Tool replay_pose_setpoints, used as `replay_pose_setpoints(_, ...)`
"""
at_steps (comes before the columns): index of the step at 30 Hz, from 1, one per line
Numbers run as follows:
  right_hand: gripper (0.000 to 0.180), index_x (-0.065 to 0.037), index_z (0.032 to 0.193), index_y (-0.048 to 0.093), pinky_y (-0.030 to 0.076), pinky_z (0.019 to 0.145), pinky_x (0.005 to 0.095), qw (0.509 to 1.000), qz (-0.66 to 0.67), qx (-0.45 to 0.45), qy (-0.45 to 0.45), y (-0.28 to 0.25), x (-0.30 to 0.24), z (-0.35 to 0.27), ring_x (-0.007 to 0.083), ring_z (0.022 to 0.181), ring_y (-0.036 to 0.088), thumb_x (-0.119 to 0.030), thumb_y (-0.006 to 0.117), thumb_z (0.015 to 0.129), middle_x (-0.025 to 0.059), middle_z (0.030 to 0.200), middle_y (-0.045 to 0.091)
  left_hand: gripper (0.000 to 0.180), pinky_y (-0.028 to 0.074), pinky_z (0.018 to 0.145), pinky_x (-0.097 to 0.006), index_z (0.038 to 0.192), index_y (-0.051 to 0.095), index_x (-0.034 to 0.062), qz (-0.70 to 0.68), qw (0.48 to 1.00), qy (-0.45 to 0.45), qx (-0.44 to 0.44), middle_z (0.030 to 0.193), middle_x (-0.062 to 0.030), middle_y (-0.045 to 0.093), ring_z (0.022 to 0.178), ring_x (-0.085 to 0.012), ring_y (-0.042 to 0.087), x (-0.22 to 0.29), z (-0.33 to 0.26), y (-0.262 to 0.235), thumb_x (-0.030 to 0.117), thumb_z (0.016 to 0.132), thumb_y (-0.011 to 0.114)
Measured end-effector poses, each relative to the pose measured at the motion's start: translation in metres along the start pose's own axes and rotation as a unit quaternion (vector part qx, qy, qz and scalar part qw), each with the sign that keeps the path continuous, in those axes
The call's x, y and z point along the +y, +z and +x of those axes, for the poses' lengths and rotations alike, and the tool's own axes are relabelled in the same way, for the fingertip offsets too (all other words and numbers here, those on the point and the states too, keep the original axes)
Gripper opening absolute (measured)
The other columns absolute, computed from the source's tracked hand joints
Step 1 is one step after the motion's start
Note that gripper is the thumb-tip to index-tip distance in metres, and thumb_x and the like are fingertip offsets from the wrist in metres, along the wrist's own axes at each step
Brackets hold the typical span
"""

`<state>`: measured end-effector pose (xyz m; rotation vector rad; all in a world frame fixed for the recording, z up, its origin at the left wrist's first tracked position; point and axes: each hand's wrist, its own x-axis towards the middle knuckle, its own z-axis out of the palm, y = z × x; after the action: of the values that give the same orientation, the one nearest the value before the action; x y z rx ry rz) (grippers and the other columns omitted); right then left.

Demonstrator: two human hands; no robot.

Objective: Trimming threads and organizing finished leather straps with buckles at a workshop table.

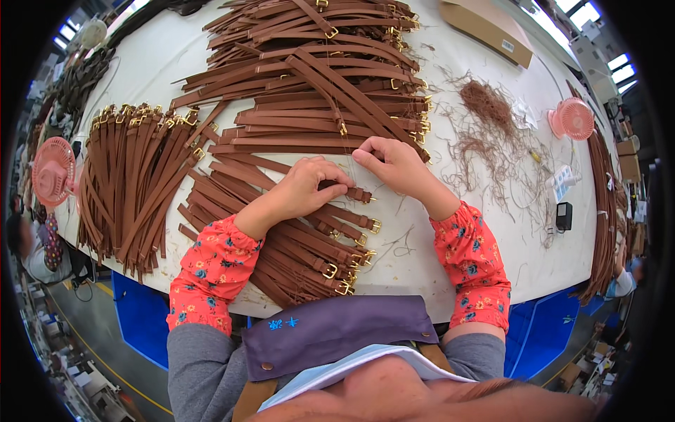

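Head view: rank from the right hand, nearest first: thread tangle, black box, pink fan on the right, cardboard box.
From the right hand:
1. Thread tangle, just right of it and further up the table.
2. Black box, right, near the table edge.
3. Pink fan, far right.
4. Cardboard box, top; close to the fan's distance, hard to call.

Two pink desk fans (571, 118), one cardboard box (487, 29), one black charger (563, 216), and brown straps (316, 98) beyond counting.

Left hand (304, 186) hides strap (351, 191) middle; grip unclear.
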<state>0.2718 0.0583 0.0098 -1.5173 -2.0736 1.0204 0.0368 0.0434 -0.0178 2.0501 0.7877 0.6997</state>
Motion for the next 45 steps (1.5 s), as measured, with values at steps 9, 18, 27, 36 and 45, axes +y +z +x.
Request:
replay_pose_setpoints(9,0.030,-0.006,0.111,0.072,0.052,0.077,0.0313,0.984,0.166,0.041,-0.042,0.007,0.012,-0.010,0.0135,0.085,0.066,-0.033,0.071,0.097,0.0058,0.096,0.073,0.011,0.054,0.077,-0.034,0.100,0.074,0.0062,-0.052,0.995,-0.079,0.016,0.091,-0.0073,0.073,0.083,-0.0215,0.069,0.009,0.001,-0.001,0.007,0.089,0.073)
replay_pose_setpoints(18,0.031,-0.001,0.119,0.070,0.052,0.079,0.0270,0.967,0.237,-0.092,-0.011,-0.005,0.020,-0.043,0.0066,0.090,0.064,-0.023,0.072,0.098,0.0039,0.101,0.074,0.011,0.053,0.072,-0.030,0.097,0.067,0.0026,-0.153,0.984,-0.081,0.045,0.084,-0.0038,0.069,0.077,-0.0148,0.066,0.012,0.001,0.003,0.006,0.090,0.073)
replay_pose_setpoints(27,0.020,-0.007,0.110,0.069,0.048,0.058,0.0325,0.998,-0.031,0.028,-0.036,-0.004,0.013,-0.063,0.0204,0.059,0.060,-0.017,0.072,0.093,0.0119,0.071,0.067,0.023,0.051,0.083,-0.042,0.105,0.069,0.0098,0.172,0.979,0.067,0.084,0.110,-0.0089,0.060,0.096,-0.0318,0.062,0.016,-0.001,0.001,0.011,0.083,0.077)
replay_pose_setpoints(36,0.041,-0.013,0.126,0.063,0.050,0.061,0.0389,0.996,-0.089,0.020,-0.015,-0.011,0.010,-0.066,0.0291,0.066,0.066,-0.036,0.073,0.095,0.0114,0.078,0.068,0.019,0.052,0.078,-0.040,0.103,0.065,0.0080,0.227,0.964,0.135,0.025,0.095,-0.0070,0.061,0.092,-0.0298,0.062,0.018,-0.003,0.025,0.007,0.085,0.072)
replay_pose_setpoints(45,0.023,-0.013,0.112,0.071,0.053,0.063,0.0375,0.984,-0.101,0.078,-0.128,0.003,0.012,-0.067,0.0294,0.070,0.069,-0.028,0.072,0.095,0.0104,0.083,0.072,0.008,0.052,0.075,-0.032,0.104,0.053,0.0053,-0.030,0.993,-0.099,0.057,0.093,-0.0076,0.060,0.089,-0.0186,0.063,0.012,0.001,0.020,0.013,0.104,0.055)
